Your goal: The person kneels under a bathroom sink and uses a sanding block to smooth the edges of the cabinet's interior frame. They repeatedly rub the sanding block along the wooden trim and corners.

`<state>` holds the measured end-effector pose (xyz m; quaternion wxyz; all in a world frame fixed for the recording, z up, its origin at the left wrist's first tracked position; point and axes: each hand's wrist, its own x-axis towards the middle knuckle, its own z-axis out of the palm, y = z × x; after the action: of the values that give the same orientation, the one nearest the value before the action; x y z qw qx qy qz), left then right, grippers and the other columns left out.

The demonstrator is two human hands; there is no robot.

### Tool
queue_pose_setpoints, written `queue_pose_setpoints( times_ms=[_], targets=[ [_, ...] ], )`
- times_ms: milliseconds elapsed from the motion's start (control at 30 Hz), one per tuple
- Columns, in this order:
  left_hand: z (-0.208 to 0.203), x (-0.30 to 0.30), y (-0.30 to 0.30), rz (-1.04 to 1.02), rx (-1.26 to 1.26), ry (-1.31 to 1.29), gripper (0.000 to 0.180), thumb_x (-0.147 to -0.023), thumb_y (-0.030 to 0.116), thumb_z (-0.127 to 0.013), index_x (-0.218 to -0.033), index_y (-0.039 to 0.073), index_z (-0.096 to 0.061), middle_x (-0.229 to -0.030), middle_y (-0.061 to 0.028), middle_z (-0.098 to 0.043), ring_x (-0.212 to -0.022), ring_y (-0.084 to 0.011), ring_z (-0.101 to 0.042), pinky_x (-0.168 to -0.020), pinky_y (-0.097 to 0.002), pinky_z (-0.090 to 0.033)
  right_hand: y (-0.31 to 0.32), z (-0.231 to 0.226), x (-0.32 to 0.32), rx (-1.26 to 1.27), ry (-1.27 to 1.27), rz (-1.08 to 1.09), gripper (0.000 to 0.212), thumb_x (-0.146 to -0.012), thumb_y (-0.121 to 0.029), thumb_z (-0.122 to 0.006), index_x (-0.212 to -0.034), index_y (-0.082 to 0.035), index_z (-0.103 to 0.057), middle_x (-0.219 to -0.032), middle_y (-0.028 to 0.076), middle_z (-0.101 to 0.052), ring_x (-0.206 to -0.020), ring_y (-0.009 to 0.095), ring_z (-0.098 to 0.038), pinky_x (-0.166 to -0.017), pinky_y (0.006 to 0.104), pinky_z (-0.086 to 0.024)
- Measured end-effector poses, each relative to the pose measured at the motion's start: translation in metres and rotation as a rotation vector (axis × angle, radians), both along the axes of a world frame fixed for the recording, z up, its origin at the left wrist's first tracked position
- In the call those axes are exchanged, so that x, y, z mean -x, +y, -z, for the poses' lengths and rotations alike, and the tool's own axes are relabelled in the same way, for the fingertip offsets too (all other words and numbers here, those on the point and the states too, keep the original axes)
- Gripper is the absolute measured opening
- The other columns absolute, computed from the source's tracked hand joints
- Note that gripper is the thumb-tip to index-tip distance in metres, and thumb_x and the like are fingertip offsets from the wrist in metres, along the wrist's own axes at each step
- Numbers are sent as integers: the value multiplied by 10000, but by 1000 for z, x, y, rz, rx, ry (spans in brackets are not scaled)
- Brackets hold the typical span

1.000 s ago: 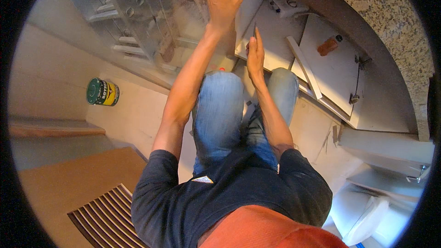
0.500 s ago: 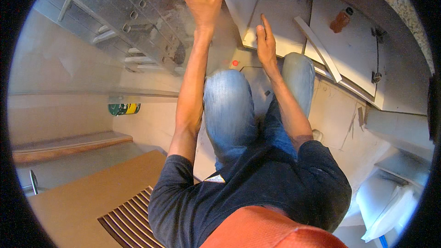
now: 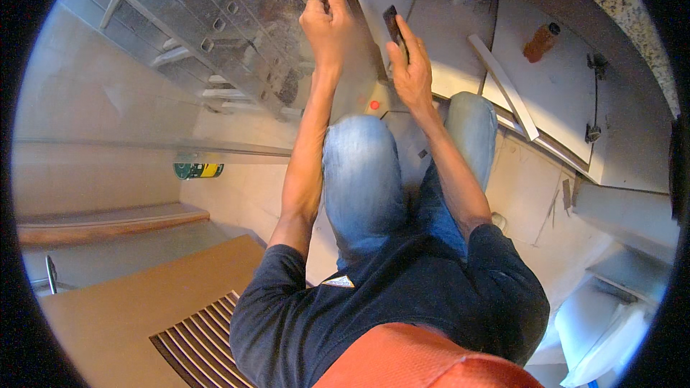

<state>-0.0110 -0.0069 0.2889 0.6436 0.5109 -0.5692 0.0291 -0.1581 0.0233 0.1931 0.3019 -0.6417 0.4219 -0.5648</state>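
My left hand (image 3: 327, 25), with a ring on one finger, is raised by the dark brown edge (image 3: 359, 18) of a cabinet side panel. Its fingers are curled with the thumb close to them; whatever lies between them is hidden. Just right of that panel, in front of the white cabinet interior (image 3: 449, 43), my right hand (image 3: 412, 75) grips a slim, dark, elongated object (image 3: 392, 25) between thumb and fingers. The object points up and away from me; its exact kind does not show.
Inside the cabinet lie a white strip (image 3: 503, 86) and a bottle of orange-brown liquid (image 3: 540, 43). A metal ladder (image 3: 237, 50) is at the far left, beyond a green and yellow can (image 3: 198, 170). A speckled stone countertop edge (image 3: 625, 7) curves overhead at right.
My left hand has come down a little toward me. My right hand has turned and shifted slightly left, and the dark object in it now shows. The view has tilted slightly.
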Motion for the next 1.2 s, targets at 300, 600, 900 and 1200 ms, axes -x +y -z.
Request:
queue_pose_setpoints(
  times_ms=[300, 600, 900, 1200],
  targets=[
    [-7, 6, 14, 159, -23, 102, 367, -985, 120, -635, -1324, -19, -610, -1172, -187, -724, -1099, -233, -702, -930, -342, -555, -28, -72, -28, 284, 27, 6, 543, -945, -291, -681, -1435, -96, -552, -1058, 196, -680, -961, 380, -626, -860, 460, -499],
    [-10, 8, 9, 369, -28, 383, 429, -988, 181, -688, -1338, -45, -587, -1148, -109, -710, -1029, -143, -659, -902, -281, -534, -24, -78, -36, 316, 112, 84, 532, -944, -260, -681, -1429, -77, -559, -1025, 211, -684, -926, 374, -624, -799, 455, -508],
    [-15, 13, 3, 416, 27, 469, 349, -957, 88, -686, -1250, -81, -601, -1116, -150, -723, -1038, -166, -694, -897, -291, -558, -23, -83, -44, 238, 72, 127, 501, -972, -284, -634, -1416, -57, -575, -982, 241, -665, -921, 368, -623, -817, 439, -491],
    [-19, 14, 0, 326, 54, 412, 349, -951, 104, -697, -1231, -86, -609, -1113, -155, -729, -1023, -168, -700, -881, -286, -558, -23, -91, -44, 240, 41, 71, 501, -1008, -310, -567, -1463, -102, -543, -1062, 257, -663, -996, 367, -631, -915, 410, -483]
  ],
)
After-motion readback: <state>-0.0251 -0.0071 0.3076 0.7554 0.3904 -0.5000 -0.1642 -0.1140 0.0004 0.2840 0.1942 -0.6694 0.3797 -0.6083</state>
